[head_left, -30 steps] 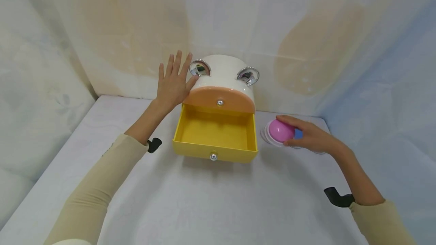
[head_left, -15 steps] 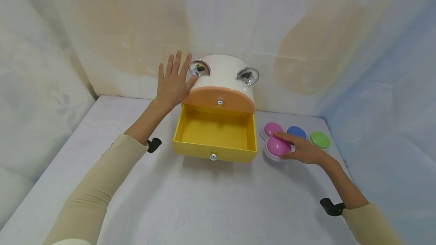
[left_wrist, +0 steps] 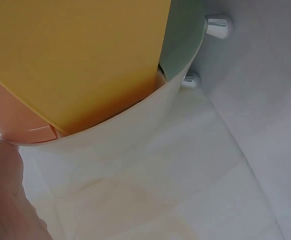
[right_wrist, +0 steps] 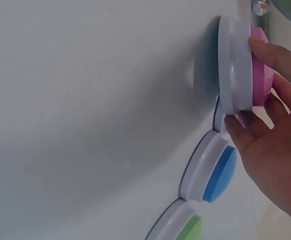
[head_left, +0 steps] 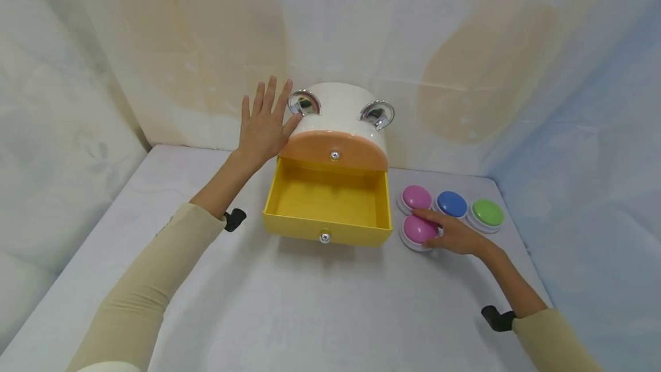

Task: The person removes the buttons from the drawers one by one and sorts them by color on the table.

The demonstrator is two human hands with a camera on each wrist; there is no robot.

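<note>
My left hand (head_left: 265, 122) lies flat, fingers straight, against the left side of a white round cabinet (head_left: 341, 105); in the left wrist view only the edge of that hand (left_wrist: 5, 200) shows beside the cabinet wall (left_wrist: 135, 125). Below the orange drawer front (head_left: 334, 151), the cabinet's yellow drawer (head_left: 327, 202) stands pulled out, with nothing visible in it. My right hand (head_left: 450, 235) holds a pink dome button (head_left: 417, 229) that sits on the table right of the drawer. In the right wrist view a finger lies over the button's pink dome (right_wrist: 260, 50) and the thumb is at its white rim.
Behind the held button lie a second pink button (head_left: 416, 197), a blue one (head_left: 451, 204) (right_wrist: 220, 170) and a green one (head_left: 487, 212) (right_wrist: 190, 227) in a row. Two chrome rings (head_left: 303, 102) top the cabinet. Cloth walls close in the white table (head_left: 320, 303) at back and sides.
My right hand has lowered the pink button from in front of the other buttons and set it on the table nearer to me. The left hand has not moved.
</note>
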